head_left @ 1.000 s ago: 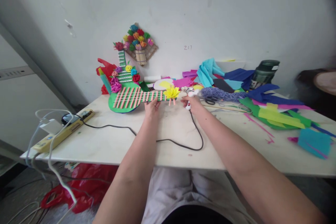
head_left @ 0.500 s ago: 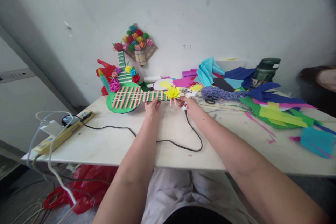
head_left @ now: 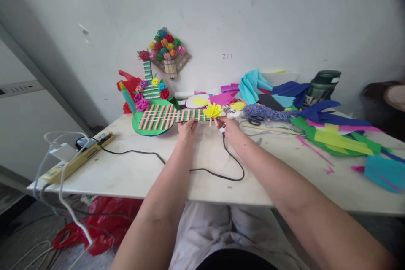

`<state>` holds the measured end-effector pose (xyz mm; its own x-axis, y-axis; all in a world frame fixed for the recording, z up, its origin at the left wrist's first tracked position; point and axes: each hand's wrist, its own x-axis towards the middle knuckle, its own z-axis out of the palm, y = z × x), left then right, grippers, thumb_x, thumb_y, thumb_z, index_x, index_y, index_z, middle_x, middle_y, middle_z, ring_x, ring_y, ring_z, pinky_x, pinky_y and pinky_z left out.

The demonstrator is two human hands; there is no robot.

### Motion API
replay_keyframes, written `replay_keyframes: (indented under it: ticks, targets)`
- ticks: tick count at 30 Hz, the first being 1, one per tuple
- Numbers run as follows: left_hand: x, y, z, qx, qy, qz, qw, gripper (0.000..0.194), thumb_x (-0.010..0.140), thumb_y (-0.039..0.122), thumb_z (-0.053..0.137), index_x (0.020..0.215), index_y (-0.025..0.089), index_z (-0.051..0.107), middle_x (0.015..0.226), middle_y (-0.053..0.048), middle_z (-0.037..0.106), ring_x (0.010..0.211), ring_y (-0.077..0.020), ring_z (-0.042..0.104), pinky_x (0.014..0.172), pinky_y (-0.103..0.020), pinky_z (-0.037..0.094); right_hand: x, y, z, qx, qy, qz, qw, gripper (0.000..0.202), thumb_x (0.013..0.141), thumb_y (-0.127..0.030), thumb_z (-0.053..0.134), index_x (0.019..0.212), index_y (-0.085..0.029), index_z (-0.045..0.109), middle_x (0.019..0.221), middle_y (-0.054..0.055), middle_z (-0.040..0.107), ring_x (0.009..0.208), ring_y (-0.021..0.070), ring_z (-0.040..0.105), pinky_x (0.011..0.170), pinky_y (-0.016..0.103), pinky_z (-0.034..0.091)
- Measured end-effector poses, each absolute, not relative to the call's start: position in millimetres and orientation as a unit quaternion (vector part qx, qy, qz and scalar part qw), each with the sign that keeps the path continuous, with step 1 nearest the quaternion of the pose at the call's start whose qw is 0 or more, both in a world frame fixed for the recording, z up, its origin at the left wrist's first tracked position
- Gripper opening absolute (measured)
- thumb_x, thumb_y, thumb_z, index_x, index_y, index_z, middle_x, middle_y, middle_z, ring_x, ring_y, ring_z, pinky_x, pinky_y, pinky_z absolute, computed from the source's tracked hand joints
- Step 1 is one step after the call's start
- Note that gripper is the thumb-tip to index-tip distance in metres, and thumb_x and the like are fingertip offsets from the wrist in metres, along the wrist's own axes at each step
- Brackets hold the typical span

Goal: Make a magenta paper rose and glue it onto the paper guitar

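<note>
A green guitar-shaped craft (head_left: 156, 119) with pink sticks and white strings lies sideways over the table. My left hand (head_left: 187, 128) grips its neck from below, fingers closed round the lower edge. A yellow paper flower (head_left: 212, 110) sits at the neck's right end, with short pink sticks under it. My right hand (head_left: 226, 125) is closed at that end, beside the flower; its fingertips are partly hidden. The white glue gun (head_left: 223, 129) with a black cord shows right at my right hand, and I cannot make out how firmly it is held.
A yellow power strip (head_left: 77, 158) lies on the table (head_left: 133, 181) at left. Behind stand a smaller flowered guitar craft (head_left: 151, 92) and a flower panel (head_left: 170, 68). Purple yarn (head_left: 268, 113), black scissors (head_left: 252, 121), coloured paper (head_left: 341, 139) and a dark bottle (head_left: 321, 87) are at right.
The guitar craft and my left hand have shifted slightly to the right in view. My right hand keeps nearly the same place beside the flower.
</note>
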<state>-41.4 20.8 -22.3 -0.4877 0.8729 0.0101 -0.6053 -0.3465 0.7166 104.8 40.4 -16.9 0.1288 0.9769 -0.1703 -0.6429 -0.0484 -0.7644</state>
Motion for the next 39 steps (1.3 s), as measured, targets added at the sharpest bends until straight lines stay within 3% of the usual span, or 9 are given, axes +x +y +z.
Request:
replay_keyframes:
  ticks: [15,21,27,39]
  targets:
    - [-40,20,-19,0.177,0.345,0.78,0.491,0.038,0.068,-0.007,0.066,0.094,0.019,0.054,0.083,0.0,0.066,0.065,-0.0103,0.065,0.063,-0.021,0.054,104,46,-23,-0.363,-0.27,0.596,0.663,0.015,0.061,-0.01,0.061,0.054,-0.017,0.05,0.041,-0.002,0.053,0.036,0.0087,0.046,0.035,0.02,0.035]
    - [-40,21,-21,0.198,0.344,0.774,0.493,0.038,0.068,-0.006,0.066,0.095,0.019,0.056,0.084,-0.001,0.067,0.064,-0.0108,0.065,0.062,-0.022,0.054,104,44,-20,-0.328,-0.244,0.627,0.663,0.009,0.067,-0.016,0.056,0.059,-0.018,0.051,0.043,-0.003,0.054,0.035,0.0095,0.046,0.034,0.021,0.035]
    - [-42,24,-23,0.202,0.346,0.777,0.485,0.044,0.066,-0.004,0.07,0.101,0.02,0.057,0.092,-0.003,0.068,0.068,-0.0116,0.066,0.066,-0.024,0.055,103,39,-16,-0.349,-0.248,0.624,0.653,0.012,0.058,-0.008,0.058,0.058,-0.018,0.05,0.044,-0.003,0.055,0.035,0.0088,0.047,0.035,0.02,0.036]
    - [-40,19,-20,0.191,0.353,0.776,0.486,0.046,0.067,-0.004,0.069,0.104,0.021,0.056,0.094,-0.003,0.069,0.07,-0.0114,0.067,0.068,-0.023,0.055,102,27,-11,-0.381,-0.278,0.607,0.639,0.007,0.06,-0.01,0.057,0.059,-0.017,0.055,0.044,-0.003,0.056,0.038,0.0086,0.047,0.034,0.02,0.035]
